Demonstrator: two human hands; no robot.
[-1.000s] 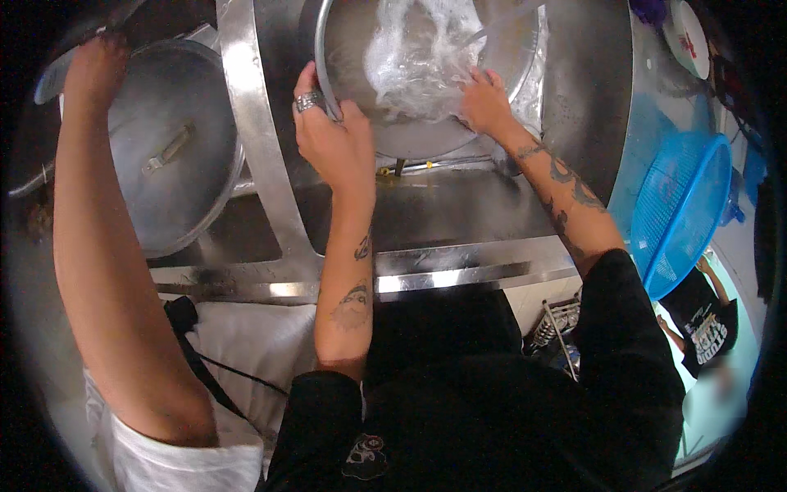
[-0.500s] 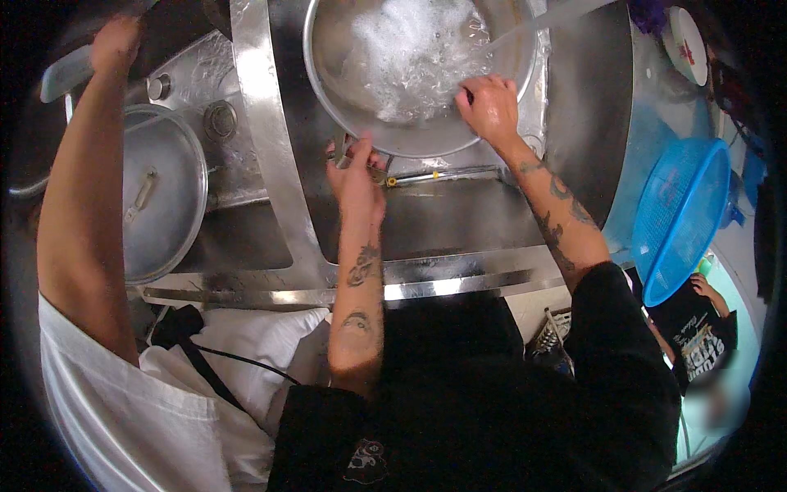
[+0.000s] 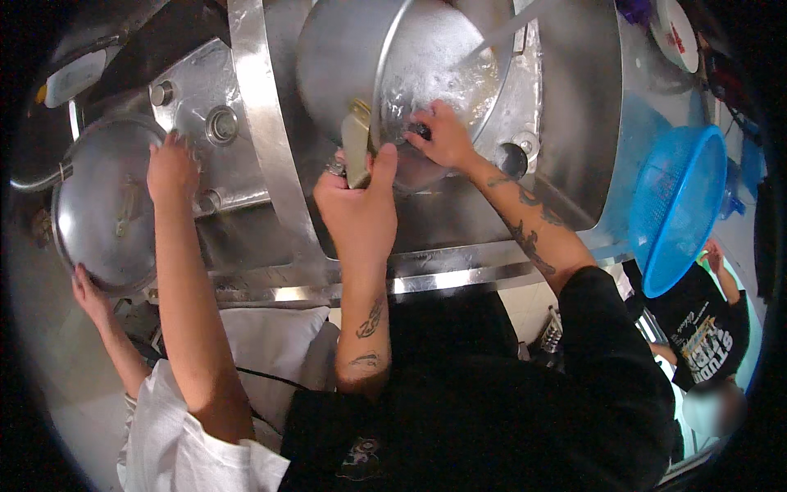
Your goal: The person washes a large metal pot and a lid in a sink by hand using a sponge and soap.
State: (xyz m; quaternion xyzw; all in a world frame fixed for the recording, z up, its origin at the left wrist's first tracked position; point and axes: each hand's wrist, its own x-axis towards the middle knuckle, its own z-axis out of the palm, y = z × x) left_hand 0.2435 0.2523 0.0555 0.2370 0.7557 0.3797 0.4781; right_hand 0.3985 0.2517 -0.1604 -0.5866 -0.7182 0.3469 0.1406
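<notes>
Now, in the head view, I see that the pot point(image 3: 344, 74) in the sink basin point(image 3: 574, 115) has tipped: half a second ago its mouth faced up, and now its outer left wall shows, with the mouth turned toward the right. My left hand point(image 3: 358, 209) has gone from below the rim to a firm wrap around the side handle point(image 3: 357, 148), so I judge that it controls the tilt. My right hand point(image 3: 445, 141) is at the mouth, fingers curled round a small dark item point(image 3: 420, 130) that I cannot identify. A water stream point(image 3: 512, 26) runs into the pot, and the thick white foam has mostly gone; I take that tilt to bring the inner wall within easier reach, with some risk of spilling.

To the left, the co-worker's near hand point(image 3: 174, 170) has come down to the lid point(image 3: 94, 197), and the far hand point(image 3: 90, 291) is at its lower edge.
</notes>
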